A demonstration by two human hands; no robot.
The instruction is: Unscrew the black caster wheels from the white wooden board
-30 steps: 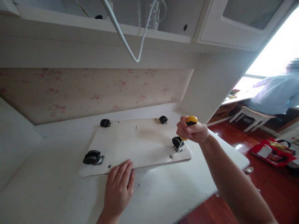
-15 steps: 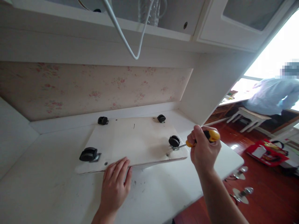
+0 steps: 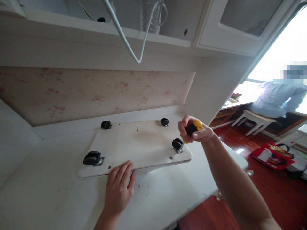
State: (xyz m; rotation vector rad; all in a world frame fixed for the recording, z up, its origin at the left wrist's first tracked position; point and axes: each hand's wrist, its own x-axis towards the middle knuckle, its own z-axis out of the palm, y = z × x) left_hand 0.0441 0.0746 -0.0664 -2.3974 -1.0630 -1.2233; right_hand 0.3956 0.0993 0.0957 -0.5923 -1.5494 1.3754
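A white board point(image 3: 134, 145) lies on the white desktop, with black caster wheels on its upper face near the corners. My left hand point(image 3: 120, 183) rests on its front edge, fingers stretched flat over the top and thumb at the side. In my right hand point(image 3: 202, 131) is a yellow and black screwdriver point(image 3: 194, 127), gripped by the handle. Its shaft slants down to the metal plate of the near right caster point(image 3: 177, 144); the tip's exact contact is hard to see. The near left caster point(image 3: 92, 158) and two far casters point(image 3: 106, 124) stand untouched.
A white cable point(image 3: 134, 56) hangs from the shelf above, where a clear glass point(image 3: 150, 16) stands. White side panels and a floral back wall enclose the desktop point(image 3: 52, 191). To the right, a person point(image 3: 271, 99) sits on a stool, near a red bag point(image 3: 272, 156) on the floor.
My right hand has moved up and left, bringing the screwdriver from a low slant to a steeper angle at the same caster. My left hand stays on the board's edge.
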